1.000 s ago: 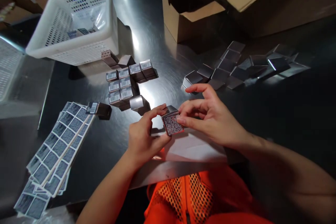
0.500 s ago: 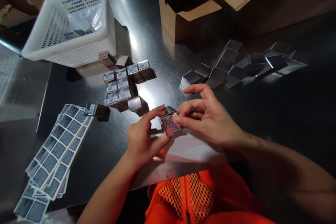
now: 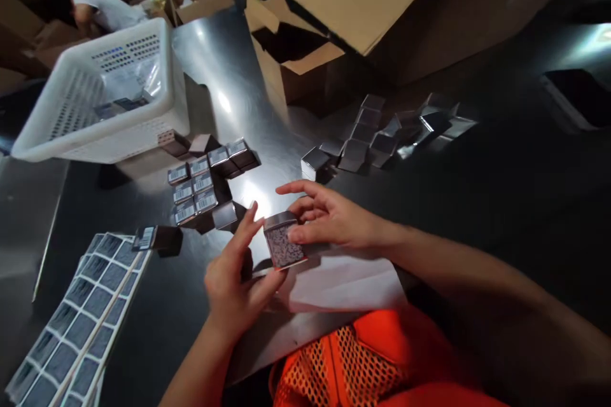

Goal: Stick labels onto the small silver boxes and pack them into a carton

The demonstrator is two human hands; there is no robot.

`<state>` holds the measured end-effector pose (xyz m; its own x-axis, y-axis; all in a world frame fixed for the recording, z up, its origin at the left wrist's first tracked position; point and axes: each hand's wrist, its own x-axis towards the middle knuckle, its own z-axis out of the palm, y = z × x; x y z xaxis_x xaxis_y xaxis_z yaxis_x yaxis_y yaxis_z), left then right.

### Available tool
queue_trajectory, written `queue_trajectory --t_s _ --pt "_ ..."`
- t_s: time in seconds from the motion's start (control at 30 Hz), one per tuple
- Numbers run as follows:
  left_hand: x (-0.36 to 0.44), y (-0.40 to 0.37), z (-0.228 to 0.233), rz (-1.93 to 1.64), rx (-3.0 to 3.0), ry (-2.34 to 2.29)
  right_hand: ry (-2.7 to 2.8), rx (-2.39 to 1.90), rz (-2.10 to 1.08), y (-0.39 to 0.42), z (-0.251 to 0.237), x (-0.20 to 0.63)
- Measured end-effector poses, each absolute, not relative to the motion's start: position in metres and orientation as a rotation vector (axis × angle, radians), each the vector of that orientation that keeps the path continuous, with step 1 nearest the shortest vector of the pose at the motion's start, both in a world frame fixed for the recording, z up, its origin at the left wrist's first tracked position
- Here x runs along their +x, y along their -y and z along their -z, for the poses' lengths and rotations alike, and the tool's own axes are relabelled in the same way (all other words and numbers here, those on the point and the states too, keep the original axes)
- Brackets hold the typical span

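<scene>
Both hands grip one small box (image 3: 282, 243) above the table edge (image 3: 305, 331), left hand (image 3: 233, 280) pinching its near corner, right hand (image 3: 329, 226) pressing the printed label flat; next it likely joins the labelled boxes (image 3: 200, 184)

No text could be read anywhere. The box (image 3: 283, 243) held between the left hand (image 3: 236, 280) and the right hand (image 3: 329, 222) carried a label with a dense speckled print, too fine to make out. The boxes (image 3: 200, 184) grouped on the table (image 3: 248, 76) bore white barcode stickers on top; bars showed, but any digits were too small. A lone box (image 3: 155, 238) beside the label sheets (image 3: 81, 311) had a like sticker. The sheets held rows of grey labels, their print blurred. Blue marks inside the basket (image 3: 119, 133) were illegible.
</scene>
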<state>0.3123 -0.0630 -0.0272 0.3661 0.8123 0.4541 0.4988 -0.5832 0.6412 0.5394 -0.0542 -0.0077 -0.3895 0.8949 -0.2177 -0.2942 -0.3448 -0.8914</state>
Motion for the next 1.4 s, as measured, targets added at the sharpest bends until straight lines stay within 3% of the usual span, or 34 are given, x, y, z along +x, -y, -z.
queue_trajectory --t_s 0.17,0.3,0.37,0.53,0.67,0.73,0.83,1.0,1.23,1.4 --pt "0.310 0.060 0.023 -1.029 2.548 -1.074 0.844 -0.743 -1.891 0.057 0.013 0.529" --pt "0.311 0.053 0.020 -0.962 2.641 -0.899 1.075 -0.801 -1.845 0.054 0.013 0.532" --pt "0.312 0.052 0.018 -0.987 2.614 -0.974 1.345 -0.970 -1.585 0.052 0.006 0.544" --pt "0.309 0.044 0.016 -1.199 2.191 -1.487 1.989 -1.480 -0.458 0.043 -0.006 0.595" --pt "0.309 0.035 0.022 -1.282 2.064 -1.691 1.925 -1.650 0.063 0.038 -0.003 0.594" --pt "0.314 0.036 0.026 -1.289 2.126 -1.659 1.950 -1.427 -0.015 0.047 -0.002 0.571" --pt "0.321 0.044 0.031 -1.330 2.247 -1.443 2.113 -1.024 -0.434 0.066 0.004 0.532" --pt "0.318 0.048 0.028 -1.302 2.126 -1.575 1.884 -1.130 -1.024 0.073 0.016 0.509" --pt "0.314 0.033 0.024 -1.222 1.930 -1.802 1.969 -1.252 -0.869 0.069 0.020 0.514" --pt "0.307 0.028 0.023 -1.218 1.799 -1.864 2.167 -0.889 -0.381 0.083 0.021 0.505"
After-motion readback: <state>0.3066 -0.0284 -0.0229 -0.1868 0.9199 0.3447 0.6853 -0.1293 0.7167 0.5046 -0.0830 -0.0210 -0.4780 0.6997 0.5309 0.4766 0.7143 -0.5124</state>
